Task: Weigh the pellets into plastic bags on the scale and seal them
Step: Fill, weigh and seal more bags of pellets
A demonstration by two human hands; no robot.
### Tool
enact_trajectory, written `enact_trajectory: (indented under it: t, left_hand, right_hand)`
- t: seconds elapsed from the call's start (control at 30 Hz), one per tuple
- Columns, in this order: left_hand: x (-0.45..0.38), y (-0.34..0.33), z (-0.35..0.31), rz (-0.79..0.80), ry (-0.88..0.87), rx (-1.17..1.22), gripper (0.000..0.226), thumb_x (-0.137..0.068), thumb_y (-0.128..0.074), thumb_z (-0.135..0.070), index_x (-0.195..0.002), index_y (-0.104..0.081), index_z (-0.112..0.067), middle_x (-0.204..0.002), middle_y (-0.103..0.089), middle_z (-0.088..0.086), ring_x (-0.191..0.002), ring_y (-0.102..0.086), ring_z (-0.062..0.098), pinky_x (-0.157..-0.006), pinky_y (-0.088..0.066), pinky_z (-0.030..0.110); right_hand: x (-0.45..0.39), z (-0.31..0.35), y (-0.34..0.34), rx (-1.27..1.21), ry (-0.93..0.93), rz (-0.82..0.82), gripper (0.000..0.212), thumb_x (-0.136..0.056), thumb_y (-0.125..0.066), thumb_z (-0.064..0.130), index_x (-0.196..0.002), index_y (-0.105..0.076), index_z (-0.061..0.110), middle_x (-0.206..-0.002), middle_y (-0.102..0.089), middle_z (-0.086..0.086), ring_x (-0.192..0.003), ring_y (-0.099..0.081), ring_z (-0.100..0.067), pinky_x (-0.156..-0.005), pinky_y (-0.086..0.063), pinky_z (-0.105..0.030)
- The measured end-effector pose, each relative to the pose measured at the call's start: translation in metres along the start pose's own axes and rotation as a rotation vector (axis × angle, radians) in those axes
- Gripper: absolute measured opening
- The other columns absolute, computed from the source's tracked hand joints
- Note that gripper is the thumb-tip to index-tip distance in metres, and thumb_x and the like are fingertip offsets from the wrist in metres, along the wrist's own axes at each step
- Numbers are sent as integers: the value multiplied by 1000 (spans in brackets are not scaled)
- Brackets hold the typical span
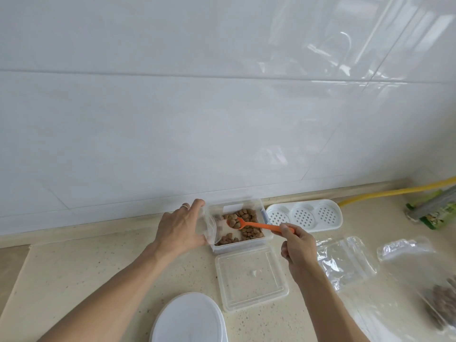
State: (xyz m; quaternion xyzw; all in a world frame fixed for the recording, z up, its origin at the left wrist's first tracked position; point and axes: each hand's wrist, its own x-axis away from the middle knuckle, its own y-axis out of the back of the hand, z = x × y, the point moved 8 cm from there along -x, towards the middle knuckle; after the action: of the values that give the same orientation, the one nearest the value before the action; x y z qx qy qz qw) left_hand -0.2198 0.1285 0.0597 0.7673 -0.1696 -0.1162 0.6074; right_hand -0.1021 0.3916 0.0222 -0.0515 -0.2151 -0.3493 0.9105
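A clear plastic box by the wall holds brown pellets. My left hand grips a clear plastic bag at the box's left edge, its mouth turned toward the box. My right hand pinches the handle of an orange spoon, whose bowl carries pellets above the box. The white scale lies at the bottom centre with nothing on it. A bag holding pellets lies at the right edge.
The box's clear lid lies in front of it. A white perforated tray sits to the right by the wall. Two empty clear bags lie right of my right hand. A yellow hose and a green packet are at far right.
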Motion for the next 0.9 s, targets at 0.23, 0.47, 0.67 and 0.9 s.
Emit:
enact_trajectory:
  t: [0.23, 0.47, 0.67, 0.9]
  left_hand:
    - [-26, -13, -24, 132, 10, -117, 80, -63, -72, -53, -128, -35, -26, -102, -58, -2, -88, -63, 22, -78, -43, 35]
    - [-32, -7, -41, 108, -25, -170, 85, -62, -73, -61, -128, -33, -25, -96, -55, -3, -80, -59, 21, -74, -41, 35]
    - [-32, -4, -42, 8, -38, -80, 78, -63, -68, -53, -127, -31, -28, -94, -52, -3, -76, -55, 20, -71, -42, 33]
    - [-25, 4, -28, -61, 25, 48, 84, -66, -70, -61, -130, -29, -26, -106, -58, 1, -88, -62, 21, -72, -48, 34]
  right_hand:
    - [4, 46, 18, -49, 111, 7, 10, -96, -61, 13, -96, -67, 6, -88, -75, -13, -42, -35, -11, -46, -33, -26]
    - [25, 75, -11, 176, 300, 121, 9, -94, -64, 10, -90, -71, 14, -81, -70, -19, -42, -50, -14, -43, -43, -23]
    - [39, 84, -39, 260, 373, 263, 9, -93, -65, 9, -91, -73, 13, -74, -66, -15, -44, -56, -15, -44, -44, -21]
    - [51, 101, -39, 290, 439, 270, 9, -91, -67, 7, -90, -74, 13, -60, -64, 1, -43, -56, -13, -45, -44, -20]
